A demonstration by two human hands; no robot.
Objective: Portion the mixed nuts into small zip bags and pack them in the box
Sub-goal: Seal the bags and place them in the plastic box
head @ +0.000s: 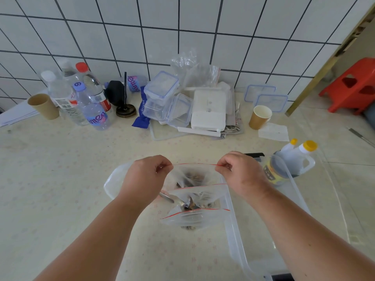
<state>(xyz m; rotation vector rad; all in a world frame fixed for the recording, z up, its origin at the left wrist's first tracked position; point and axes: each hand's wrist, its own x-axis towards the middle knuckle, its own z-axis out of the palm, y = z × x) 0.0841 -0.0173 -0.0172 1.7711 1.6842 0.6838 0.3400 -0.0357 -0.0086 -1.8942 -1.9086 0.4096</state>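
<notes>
Both hands hold one zip bag (192, 175) up by its red-striped top: left hand (145, 177) and right hand (241, 175) each pinch a corner with curled fingers. Nuts sit inside. More filled bags (199, 214) lie just below on the surface (60, 179), beside the clear box (263, 230).

White tiled wall (182, 27) with dark grout, pale patterned countertop (50, 179), red plastic stool (353, 86) at right

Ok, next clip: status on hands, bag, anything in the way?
Left hand and right hand pinch zip bag top by its ends. Nuts inside. Two more bags below it; nothing blocking.
</notes>
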